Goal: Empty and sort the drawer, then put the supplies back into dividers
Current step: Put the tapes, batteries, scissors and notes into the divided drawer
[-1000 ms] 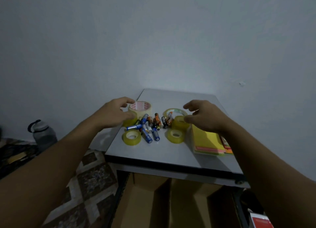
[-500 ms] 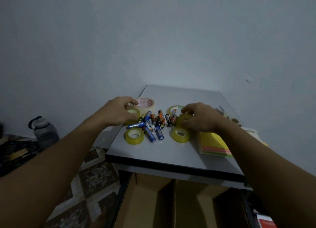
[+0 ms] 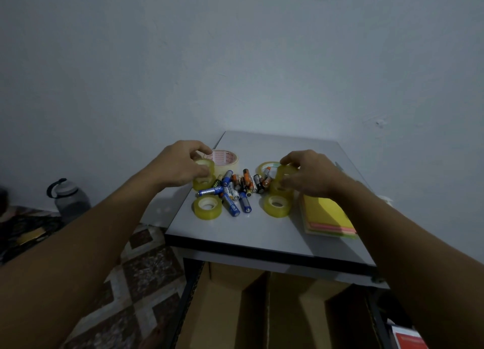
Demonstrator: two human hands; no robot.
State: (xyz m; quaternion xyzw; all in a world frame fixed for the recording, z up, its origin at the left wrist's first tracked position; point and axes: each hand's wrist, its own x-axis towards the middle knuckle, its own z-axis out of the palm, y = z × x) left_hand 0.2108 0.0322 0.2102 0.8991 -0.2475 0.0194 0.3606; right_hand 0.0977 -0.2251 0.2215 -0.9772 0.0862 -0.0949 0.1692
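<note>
White tabletop (image 3: pixel 275 233): your left hand (image 3: pixel 180 166) grips one yellow tape roll (image 3: pixel 206 166), your right hand (image 3: pixel 313 177) a second yellow roll (image 3: pixel 285 171); red print on wide roll (image 3: pixel 225 159) illegible.

Over on the left, a grey see-through water bottle (image 3: pixel 72 200) stood upright on the floor, dark lid on, carry loop sticking up, tight against the wall (image 3: pixel 235 60). That wall was plain pale blue-grey and filled the whole upper view, with one small dark scuff (image 3: pixel 378 123) out to the right. Down low, the floor (image 3: pixel 136 283) showed a brown-and-cream diamond pattern running under the white table (image 3: pixel 262 233) with its dark front edge. At the far left edge lay something dark and patterned (image 3: pixel 23 228), too dim to name. In the bottom right corner, a red-and-white item (image 3: pixel 410 342) poked in, cut off by the frame.
</note>
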